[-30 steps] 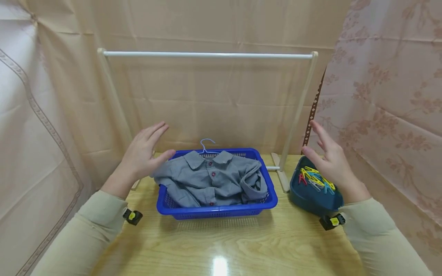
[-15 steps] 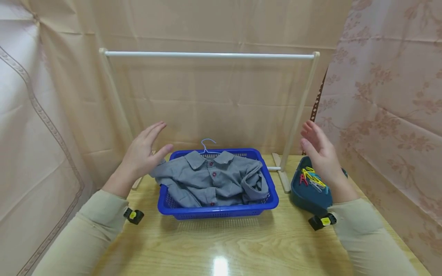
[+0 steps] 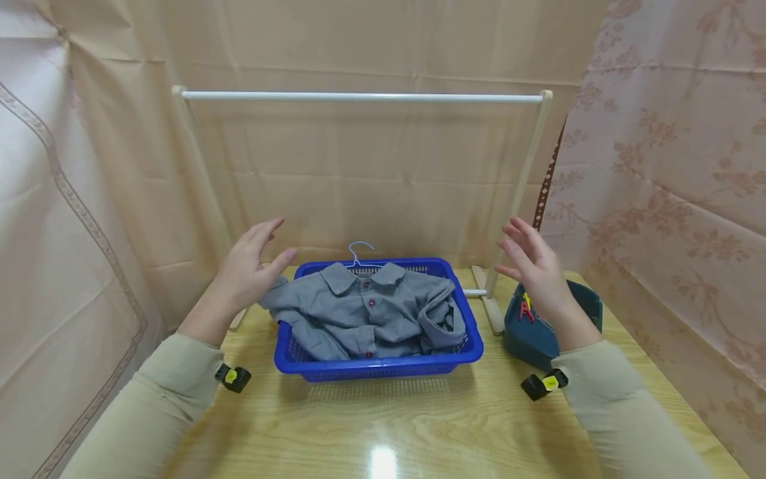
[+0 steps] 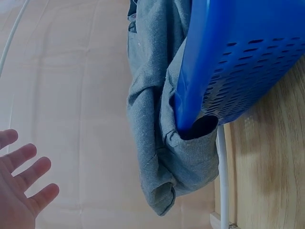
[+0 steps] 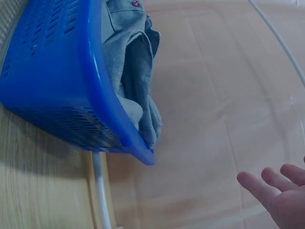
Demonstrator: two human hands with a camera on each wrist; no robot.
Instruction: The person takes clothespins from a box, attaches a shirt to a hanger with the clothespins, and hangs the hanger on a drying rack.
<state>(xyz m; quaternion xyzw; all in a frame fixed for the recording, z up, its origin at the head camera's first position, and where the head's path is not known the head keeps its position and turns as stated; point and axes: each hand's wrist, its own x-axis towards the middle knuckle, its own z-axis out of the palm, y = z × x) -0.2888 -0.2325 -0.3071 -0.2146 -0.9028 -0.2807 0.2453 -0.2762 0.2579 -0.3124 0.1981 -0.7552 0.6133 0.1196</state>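
Note:
A grey button-up shirt (image 3: 389,313) with a collar and dark red buttons lies in a blue plastic basket (image 3: 383,367). The light blue hook of a clothes hanger (image 3: 354,249) rises from its collar. My left hand (image 3: 245,266) hovers up and left of the basket, thumb apart from the fingers, holding nothing. On the other side, my right hand (image 3: 538,273) is raised between the basket and a dark teal bin (image 3: 529,342), its fingers spread and slightly bent. It touches nothing, and it hides most of the bin's contents. In the left wrist view a shirt sleeve (image 4: 186,162) drapes over the basket's rim.
Behind the basket stands a drying rack with a white top bar (image 3: 359,97) and wooden feet (image 3: 489,306). A red clothespin (image 3: 526,309) shows in the bin. The wooden table (image 3: 419,426) extends in front; cloth curtains (image 3: 383,179) hang behind and at both sides.
My right hand has moved left, from above the bin toward the basket, with its fingers spreading. The left hand has barely shifted. Shirt and basket stay in place.

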